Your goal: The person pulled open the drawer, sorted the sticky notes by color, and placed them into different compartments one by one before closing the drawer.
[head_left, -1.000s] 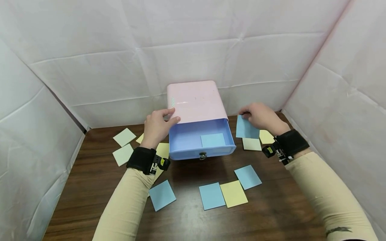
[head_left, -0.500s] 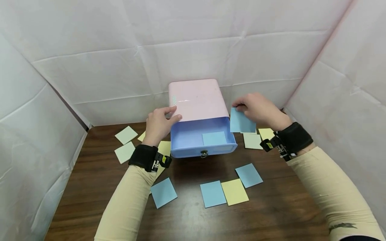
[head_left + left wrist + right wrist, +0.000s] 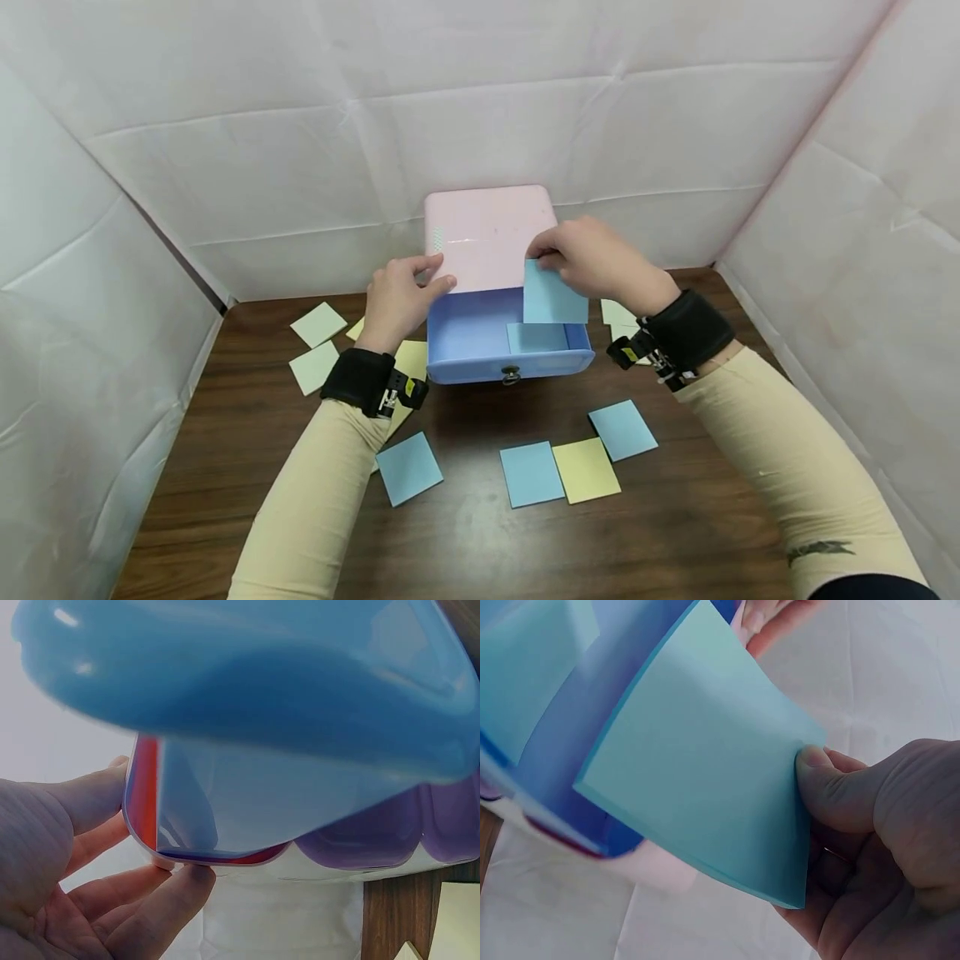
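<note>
A pink box (image 3: 489, 233) stands at the back of the wooden table (image 3: 480, 517), its blue drawer (image 3: 465, 333) pulled out toward me. One blue sticky note (image 3: 537, 337) lies inside the drawer. My right hand (image 3: 592, 260) pinches another blue sticky note (image 3: 553, 295) (image 3: 697, 765) by its top edge and holds it over the drawer's right half. My left hand (image 3: 397, 302) grips the pink box's front left corner, thumb on top; the left wrist view shows its fingers (image 3: 135, 900) against the box's edge (image 3: 195, 859).
Loose sticky notes lie around the box: blue ones (image 3: 408, 467) (image 3: 531, 473) (image 3: 622, 430), a yellow one (image 3: 585, 470), pale green ones (image 3: 318, 323) (image 3: 313, 367) at the left, more (image 3: 617, 313) behind my right wrist. White sheet walls (image 3: 120, 208) close in three sides.
My right hand has lifted the blue note off the table at the right and carried it left, over the open drawer. The left hand has stayed on the box's corner.
</note>
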